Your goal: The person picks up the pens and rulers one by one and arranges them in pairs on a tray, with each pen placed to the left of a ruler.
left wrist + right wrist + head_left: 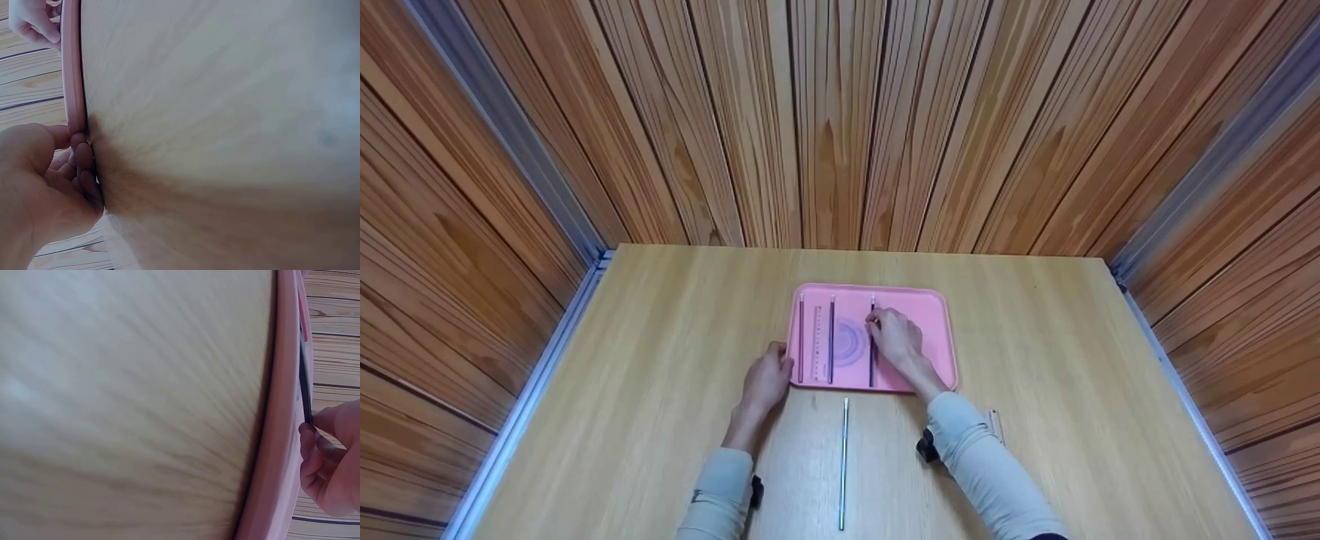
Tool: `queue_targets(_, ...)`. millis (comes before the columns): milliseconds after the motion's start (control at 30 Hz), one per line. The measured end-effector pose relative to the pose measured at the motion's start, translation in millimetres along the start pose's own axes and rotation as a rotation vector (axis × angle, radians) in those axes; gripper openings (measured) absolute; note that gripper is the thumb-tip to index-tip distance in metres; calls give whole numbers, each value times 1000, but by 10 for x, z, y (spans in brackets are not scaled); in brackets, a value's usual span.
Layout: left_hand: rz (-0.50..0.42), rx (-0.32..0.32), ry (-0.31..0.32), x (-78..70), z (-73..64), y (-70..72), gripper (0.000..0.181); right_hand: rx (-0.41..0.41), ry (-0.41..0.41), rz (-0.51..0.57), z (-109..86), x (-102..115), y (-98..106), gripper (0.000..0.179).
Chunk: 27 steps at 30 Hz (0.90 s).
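A pink tray (926,319) lies on the table. My left hand (767,377) grips its left edge, thumb and curled fingers at the rim (73,84) in the left wrist view. Over the tray, my right hand (896,335) pinches a dark pencil (872,369) between thumb and fingers; the right wrist view also shows this pencil (305,382). Left of it in the tray are a clear protractor (851,343), a dark pencil (831,345), a clear ruler (818,356) and another dark pencil (801,345), the long ones lined up lengthwise, away from me.
On the table (660,337) in front of the tray lies a shiny silvery-green pencil-like rod (844,465). A small, pale, marked strip (996,424) shows beside the right sleeve, which partly hides it. Wood-panelled walls (832,127) stand at the back and both sides.
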State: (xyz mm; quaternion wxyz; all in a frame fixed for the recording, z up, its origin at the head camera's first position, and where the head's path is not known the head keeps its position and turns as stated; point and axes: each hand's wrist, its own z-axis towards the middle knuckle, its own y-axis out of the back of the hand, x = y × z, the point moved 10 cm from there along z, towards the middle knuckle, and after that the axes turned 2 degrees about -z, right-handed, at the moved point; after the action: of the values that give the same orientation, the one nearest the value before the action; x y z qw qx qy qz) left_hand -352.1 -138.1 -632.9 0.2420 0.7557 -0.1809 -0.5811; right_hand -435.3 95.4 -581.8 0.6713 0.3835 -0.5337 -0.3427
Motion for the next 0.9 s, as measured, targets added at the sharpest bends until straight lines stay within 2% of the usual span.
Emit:
queue_targets(267, 42, -22, -58, -36, 10, 22, 33, -2, 16, -8, -28, 7, -57, 9)
queue_targets(533, 30, -21, -59, -35, -5, 23, 33, -36, 40, 17, -69, 30, -9, 12)
queue_targets(900, 9, -13, -29, -36, -12, 26, 32, -69, 198, 13, -211, 167, 109, 21)
